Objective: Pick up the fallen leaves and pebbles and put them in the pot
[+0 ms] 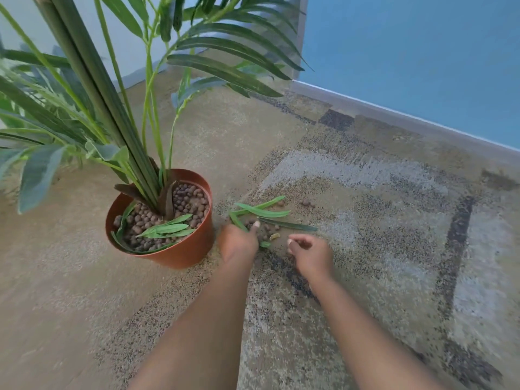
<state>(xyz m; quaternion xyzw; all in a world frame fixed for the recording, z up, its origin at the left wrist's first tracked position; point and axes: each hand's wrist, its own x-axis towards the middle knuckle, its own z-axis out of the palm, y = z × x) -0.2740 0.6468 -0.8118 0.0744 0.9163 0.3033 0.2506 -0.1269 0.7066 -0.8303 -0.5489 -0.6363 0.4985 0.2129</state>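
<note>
A terracotta pot (180, 249) stands on the patterned carpet (380, 263), holding a tall green plant (92, 88), brown pebbles (185, 201) and a few loose leaves (166, 230) laid on top. Just right of the pot, fallen leaves (263, 212) lie scattered on the carpet with a small cluster of pebbles (267, 229) among them, and one or two more pebbles (305, 203) sit a little farther off. The person's left hand (237, 243) reaches into this pile — its grip is closed around the lower end of a leaf (237, 222), fingertips down among the pebbles. The right hand (311, 254) hovers just beside it, fingers curled loosely inward; whether its grip holds anything cannot be told.
</note>
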